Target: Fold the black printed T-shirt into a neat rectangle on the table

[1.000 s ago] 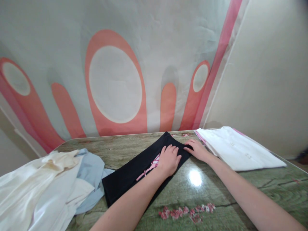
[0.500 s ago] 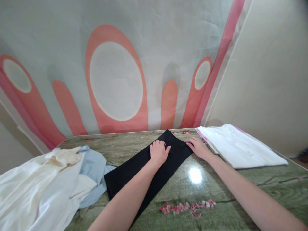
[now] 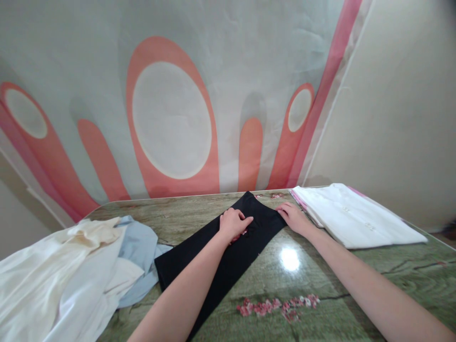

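A long black garment [image 3: 199, 259] lies folded in a diagonal strip across the green marbled table [image 3: 356, 280]. My left hand [image 3: 233, 223] rests on its upper middle, fingers curled and pinching the cloth, with a bit of pink showing under the palm. My right hand [image 3: 292, 216] lies flat with fingers stretched out on the garment's far right corner.
A folded white garment [image 3: 356, 216] lies at the right, on something pink. A heap of cream, white and pale blue clothes [image 3: 71, 270] fills the left side. A pink flower pattern [image 3: 278, 306] marks the tabletop near me. A painted wall rises right behind the table.
My left hand slid up the black garment, covering the pink trim, and has now curled its fingers into the cloth. The right hand stayed on the corner.
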